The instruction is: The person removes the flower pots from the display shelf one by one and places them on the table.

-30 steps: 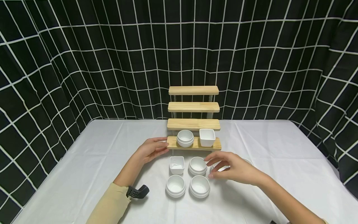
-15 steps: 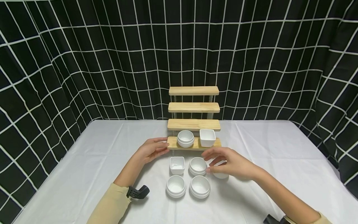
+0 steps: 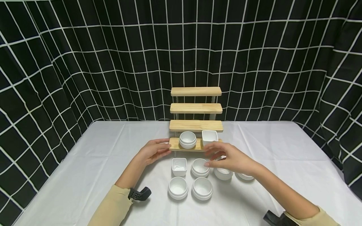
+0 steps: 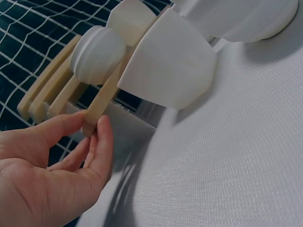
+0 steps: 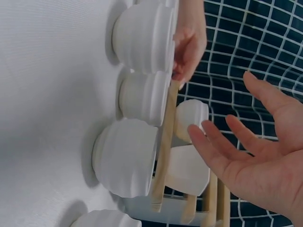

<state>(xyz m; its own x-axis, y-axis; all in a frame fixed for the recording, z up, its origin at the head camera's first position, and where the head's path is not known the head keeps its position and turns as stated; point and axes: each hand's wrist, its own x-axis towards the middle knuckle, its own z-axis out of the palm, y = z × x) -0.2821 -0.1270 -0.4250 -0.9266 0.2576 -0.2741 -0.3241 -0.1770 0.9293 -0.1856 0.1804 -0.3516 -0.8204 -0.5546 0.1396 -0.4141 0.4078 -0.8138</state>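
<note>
In the head view my left hand (image 3: 152, 151) pinches the left end of the lowest plank of a wooden tiered shelf (image 3: 199, 145). The left wrist view shows thumb and fingers on that plank's end (image 4: 99, 105). A round white bowl (image 3: 187, 142) and a square white bowl (image 3: 209, 136) stand on this plank. My right hand (image 3: 233, 159) hovers just in front of the square bowl, over the table bowls, its fingers relaxed and spread. Nothing lies between its fingers in the right wrist view, where the square bowl (image 5: 187, 168) is beside the fingertips.
On the white-covered table (image 3: 118, 207) before the shelf stand a square bowl (image 3: 179, 168) and several round bowls (image 3: 202, 188). One round bowl (image 3: 245, 177) is partly behind the right forearm. Higher planks (image 3: 196, 108) rise behind; a black grid curtain (image 3: 113, 62) surrounds the table.
My right hand has moved up and slightly left toward the shelf, uncovering round bowls on the right. It now partly covers the plank's right end. The left hand has stayed on the plank.
</note>
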